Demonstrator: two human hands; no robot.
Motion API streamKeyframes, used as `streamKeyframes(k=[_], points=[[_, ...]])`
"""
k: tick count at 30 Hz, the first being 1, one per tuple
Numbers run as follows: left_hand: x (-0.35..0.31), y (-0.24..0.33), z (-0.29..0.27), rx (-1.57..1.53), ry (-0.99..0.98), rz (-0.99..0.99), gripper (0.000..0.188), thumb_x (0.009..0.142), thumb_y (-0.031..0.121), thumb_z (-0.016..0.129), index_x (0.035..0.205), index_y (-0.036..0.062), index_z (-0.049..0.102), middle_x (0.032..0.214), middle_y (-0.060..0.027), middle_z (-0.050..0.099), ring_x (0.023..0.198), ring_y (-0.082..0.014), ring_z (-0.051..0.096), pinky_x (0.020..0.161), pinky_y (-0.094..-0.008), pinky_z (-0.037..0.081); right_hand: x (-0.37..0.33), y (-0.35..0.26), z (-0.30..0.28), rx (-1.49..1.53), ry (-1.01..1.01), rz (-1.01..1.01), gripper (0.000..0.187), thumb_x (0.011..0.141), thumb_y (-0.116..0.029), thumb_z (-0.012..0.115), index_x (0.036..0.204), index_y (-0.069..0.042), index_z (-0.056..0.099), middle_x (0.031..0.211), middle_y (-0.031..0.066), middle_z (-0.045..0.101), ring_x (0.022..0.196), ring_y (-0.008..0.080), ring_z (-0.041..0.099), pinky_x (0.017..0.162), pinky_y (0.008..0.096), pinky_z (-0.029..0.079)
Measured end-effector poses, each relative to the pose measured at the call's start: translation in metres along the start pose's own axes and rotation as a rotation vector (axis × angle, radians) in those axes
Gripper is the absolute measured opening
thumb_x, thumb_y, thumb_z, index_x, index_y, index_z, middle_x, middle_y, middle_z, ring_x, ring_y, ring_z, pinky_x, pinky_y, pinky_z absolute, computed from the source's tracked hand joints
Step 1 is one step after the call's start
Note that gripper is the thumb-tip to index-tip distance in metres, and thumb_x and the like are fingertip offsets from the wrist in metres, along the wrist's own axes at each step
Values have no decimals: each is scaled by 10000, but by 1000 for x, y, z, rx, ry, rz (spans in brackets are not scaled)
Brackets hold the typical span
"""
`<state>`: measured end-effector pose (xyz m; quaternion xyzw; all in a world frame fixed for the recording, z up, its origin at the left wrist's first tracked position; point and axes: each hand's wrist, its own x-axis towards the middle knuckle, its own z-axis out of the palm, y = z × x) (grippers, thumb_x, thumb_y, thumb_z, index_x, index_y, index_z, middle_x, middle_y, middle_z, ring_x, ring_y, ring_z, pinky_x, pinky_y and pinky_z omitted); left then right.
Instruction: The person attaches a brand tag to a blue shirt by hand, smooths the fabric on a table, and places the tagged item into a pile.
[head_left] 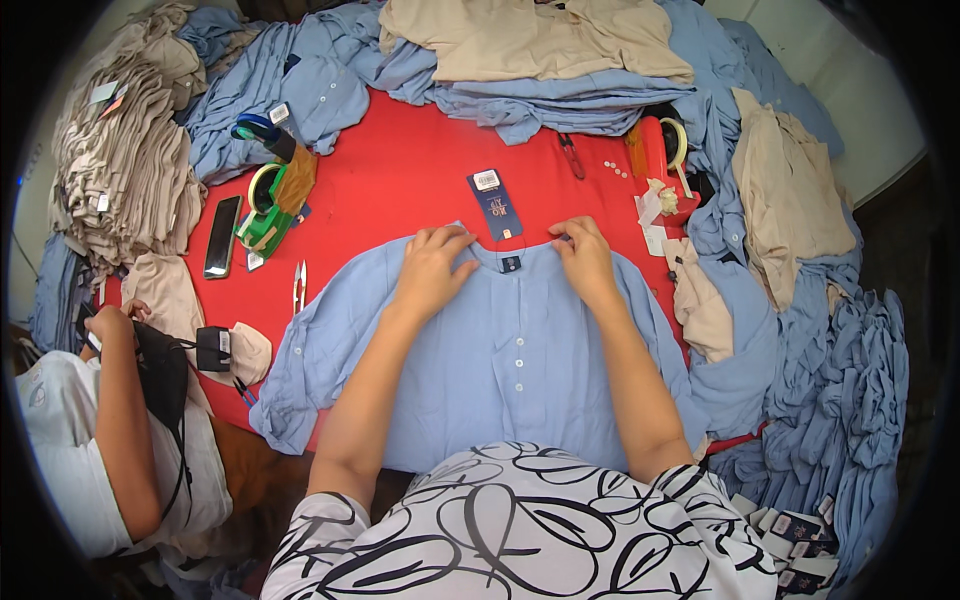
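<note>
A light blue buttoned shirt (460, 350) lies spread in front of me, its neckline away from me and its sleeves out to both sides. My left hand (435, 268) rests on the left shoulder beside the neckline, fingers extended and thumb apart. On the opposite shoulder, my right hand (585, 262) touches the cloth near the neckline, with a gap between thumb and forefinger. Between the hands, a navy hang tag (498, 210) with a white sticker lies beyond the collar. A small dark label (511, 264) shows inside the neck.
Left of the shirt are thread snips (299, 288), a phone (222, 237) and a green tape dispenser (265, 230). A red tape dispenser (655, 150) and dark-handled snips (571, 156) lie farther off. Garment piles (130, 170) ring the red tabletop (400, 160). Another person's arm (125, 440) is at left.
</note>
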<state>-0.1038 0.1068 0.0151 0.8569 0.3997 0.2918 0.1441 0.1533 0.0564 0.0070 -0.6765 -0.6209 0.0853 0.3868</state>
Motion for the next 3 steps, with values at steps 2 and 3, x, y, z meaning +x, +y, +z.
streamKeyframes(k=[2, 3], points=[[-6, -5, -5, -23, 41, -67, 367, 822, 176, 731, 1178, 107, 679, 1256, -76, 606, 1220, -278, 501, 1012, -414, 413, -3, -8, -4, 117, -7, 70, 175, 827, -22, 694, 1002, -20, 704, 1041, 98, 635, 876, 207, 636, 803, 343, 515], [-12, -7, -9, -37, 57, -99, 382, 813, 202, 746, 1179, 115, 683, 1261, -85, 605, 1244, -278, 492, 1017, -418, 408, -6, -13, -8, 168, -22, 114, 172, 823, -25, 701, 995, -14, 704, 1062, 92, 640, 940, 182, 633, 843, 348, 511]])
